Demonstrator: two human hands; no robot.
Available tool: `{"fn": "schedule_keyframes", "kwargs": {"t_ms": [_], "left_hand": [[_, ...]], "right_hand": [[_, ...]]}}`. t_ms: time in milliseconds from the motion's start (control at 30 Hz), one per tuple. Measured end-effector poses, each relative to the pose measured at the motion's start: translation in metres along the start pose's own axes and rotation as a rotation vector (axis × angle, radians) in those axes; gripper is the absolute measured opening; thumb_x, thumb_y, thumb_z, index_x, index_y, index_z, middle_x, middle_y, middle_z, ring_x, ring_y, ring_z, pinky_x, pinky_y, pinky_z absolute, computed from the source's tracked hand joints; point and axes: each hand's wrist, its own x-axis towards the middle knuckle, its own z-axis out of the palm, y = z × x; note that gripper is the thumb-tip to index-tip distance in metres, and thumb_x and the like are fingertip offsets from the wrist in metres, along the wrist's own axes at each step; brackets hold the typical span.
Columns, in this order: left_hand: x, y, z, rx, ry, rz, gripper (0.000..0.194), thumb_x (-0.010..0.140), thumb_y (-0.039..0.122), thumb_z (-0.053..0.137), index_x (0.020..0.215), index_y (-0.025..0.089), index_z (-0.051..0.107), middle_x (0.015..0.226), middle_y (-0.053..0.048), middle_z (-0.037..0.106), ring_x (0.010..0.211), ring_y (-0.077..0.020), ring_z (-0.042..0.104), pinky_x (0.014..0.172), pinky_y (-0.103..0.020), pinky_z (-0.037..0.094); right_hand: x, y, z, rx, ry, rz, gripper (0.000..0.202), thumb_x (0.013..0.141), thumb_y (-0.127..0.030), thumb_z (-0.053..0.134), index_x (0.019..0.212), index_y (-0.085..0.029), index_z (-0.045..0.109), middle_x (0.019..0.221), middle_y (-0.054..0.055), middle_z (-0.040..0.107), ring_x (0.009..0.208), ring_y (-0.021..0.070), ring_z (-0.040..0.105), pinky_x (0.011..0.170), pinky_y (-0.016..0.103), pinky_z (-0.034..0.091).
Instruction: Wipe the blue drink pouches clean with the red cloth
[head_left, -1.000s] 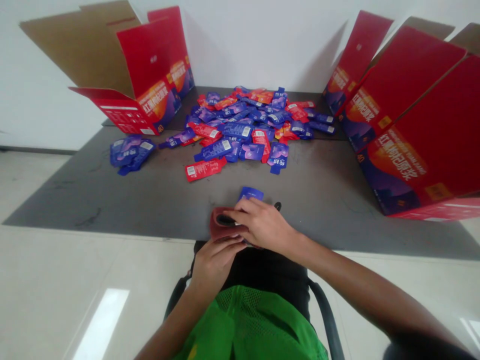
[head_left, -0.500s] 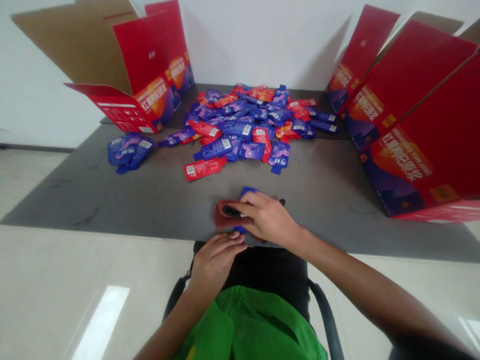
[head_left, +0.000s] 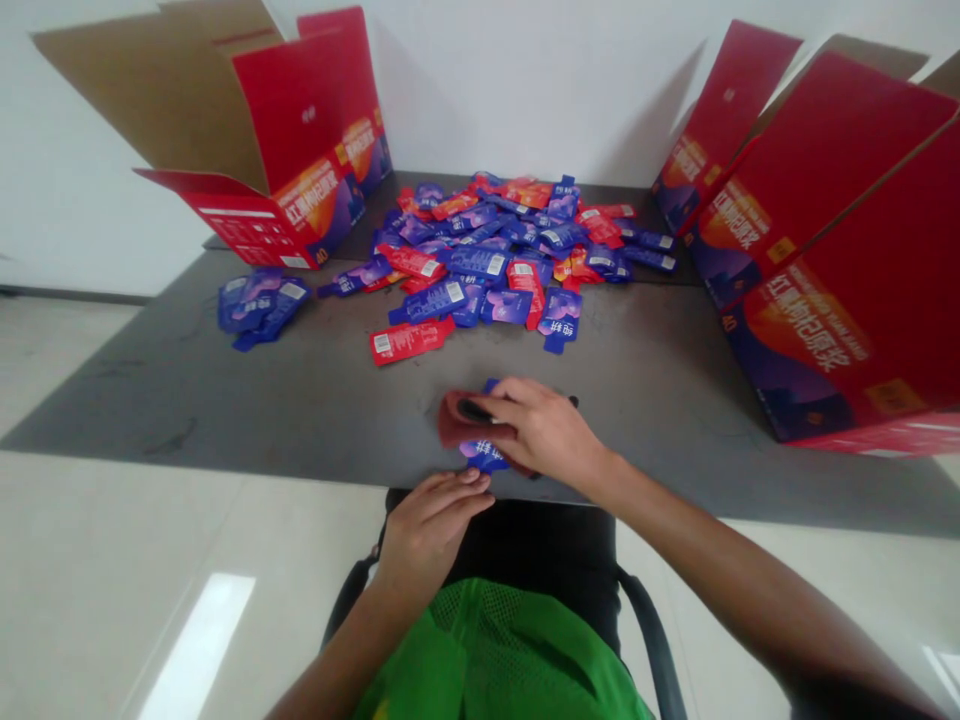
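Near the front edge of the table lies a blue pouch [head_left: 484,455], partly covered. My right hand [head_left: 551,430] is closed around a folded reddish-brown cloth [head_left: 454,425], which rests over the pouch; a dark lining or object shows in its fold. With fingers together, my left hand [head_left: 435,520] presses the near, narrow end of the pouch at the table edge. Behind them a red pouch [head_left: 409,341] lies alone in front of a heap of blue and red pouches [head_left: 480,240].
On the left, several blue pouches [head_left: 262,305] lie together in front of an open red carton [head_left: 300,200]. More red cartons [head_left: 810,300] stand open along the right side. A white wall [head_left: 525,90] backs the grey table [head_left: 337,420].
My right hand and the cloth have shifted slightly right and upward along the pouch, baring more of its printed lower part. My left hand stays at the pouch's near end.
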Motion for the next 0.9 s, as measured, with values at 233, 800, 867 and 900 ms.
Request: {"fn": "schedule_keyframes", "kwargs": {"t_ms": [233, 800, 867, 900], "left_hand": [[0.018, 0.004, -0.018, 0.077, -0.183, 0.085, 0.023, 0.099, 0.015, 0.063, 0.120, 0.019, 0.071, 0.117, -0.005, 0.078, 0.110, -0.0198, 0.073, 0.096, -0.038, 0.059], [0.020, 0.000, -0.016, 0.309, -0.386, 0.173, 0.042, 0.103, 0.016, 0.053, 0.145, 0.018, 0.056, 0.148, -0.010, 0.060, 0.132, -0.0277, 0.059, 0.104, -0.045, 0.052], [0.026, 0.000, -0.020, 0.231, -0.322, 0.198, 0.033, 0.102, 0.017, 0.055, 0.135, 0.018, 0.063, 0.138, -0.009, 0.068, 0.123, -0.0243, 0.066, 0.101, -0.042, 0.054], [0.030, 0.001, -0.021, 0.197, -0.280, 0.187, 0.029, 0.102, 0.017, 0.057, 0.130, 0.018, 0.065, 0.133, -0.008, 0.071, 0.119, -0.0225, 0.068, 0.101, -0.039, 0.055]], "right_hand": [[-0.004, 0.055, -0.044, -0.109, 0.335, 0.211, 0.031, 0.099, -0.035, 0.061, 0.123, -0.019, 0.071, 0.106, 0.011, 0.067, 0.095, 0.0244, 0.064, 0.079, 0.035, 0.052], [-0.073, 0.066, -0.028, 0.025, 0.599, 0.374, 0.020, 0.095, -0.035, 0.066, 0.107, -0.020, 0.074, 0.097, 0.006, 0.066, 0.088, 0.0210, 0.065, 0.077, 0.034, 0.053], [-0.073, 0.066, -0.028, 0.019, 0.616, 0.385, 0.021, 0.095, -0.035, 0.067, 0.107, -0.020, 0.074, 0.096, 0.006, 0.066, 0.087, 0.0208, 0.065, 0.076, 0.033, 0.052], [-0.073, 0.066, -0.029, 0.016, 0.622, 0.391, 0.021, 0.095, -0.035, 0.067, 0.107, -0.020, 0.075, 0.096, 0.006, 0.066, 0.087, 0.0208, 0.065, 0.075, 0.033, 0.052]]}}
